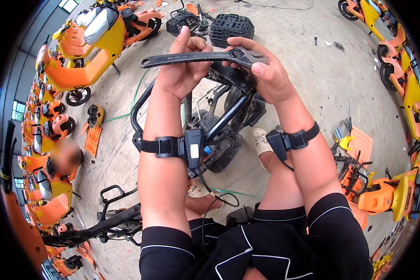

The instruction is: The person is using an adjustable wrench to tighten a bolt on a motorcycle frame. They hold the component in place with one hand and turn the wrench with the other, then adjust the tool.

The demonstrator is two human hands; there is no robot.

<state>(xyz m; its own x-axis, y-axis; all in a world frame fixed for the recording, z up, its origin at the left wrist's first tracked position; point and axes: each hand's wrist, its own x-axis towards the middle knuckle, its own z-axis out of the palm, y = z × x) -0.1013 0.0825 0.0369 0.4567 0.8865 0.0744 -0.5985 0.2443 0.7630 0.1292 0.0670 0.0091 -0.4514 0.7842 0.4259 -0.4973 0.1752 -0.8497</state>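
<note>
My left hand (181, 70) grips the middle of a black adjustable wrench (172, 59) that lies level across the top of the view. My right hand (266, 77) holds the wrench's jaw end, thumb on the side of the head. Below both hands stands a stripped black scooter frame (228, 116) with its wheel and tubes bare. Each forearm carries a black strap with a small device and a cable. My foot in a pale sandal (259, 140) rests beside the frame.
Orange and yellow scooters (86, 44) line the left and right (401, 70) edges of the concrete floor. Black plastic crates (231, 25) lie beyond the hands. Loose orange panels and parts (359, 144) sit at right. Another person crouches at left (65, 156). A black frame (112, 221) lies lower left.
</note>
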